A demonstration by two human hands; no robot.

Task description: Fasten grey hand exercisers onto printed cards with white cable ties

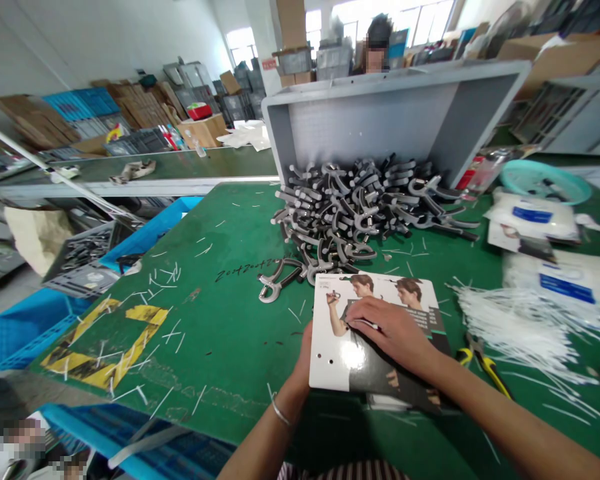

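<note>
My left hand (305,357) grips the left edge of a printed backing card (330,370), its fingers hidden behind it. The card is tilted up over the table, white on the left and dark on the right, with small punched holes. My right hand (390,328) lies over the card's front, fingers pinched together near the holes; a short bit of white cable tie (373,325) shows at the fingertips. Just beyond the card, a grey and black hand grip exerciser (275,283) lies at the front of a heap of the same exercisers (355,200).
A grey crate (365,127) lies tipped on its side behind the heap. At right are loose white cable ties (515,327), yellow-handled pliers (490,367), plastic packs (560,280) and a turquoise basin (545,181). Blue crates (145,440) stand beside the green table (230,347). Another person (377,50) is behind.
</note>
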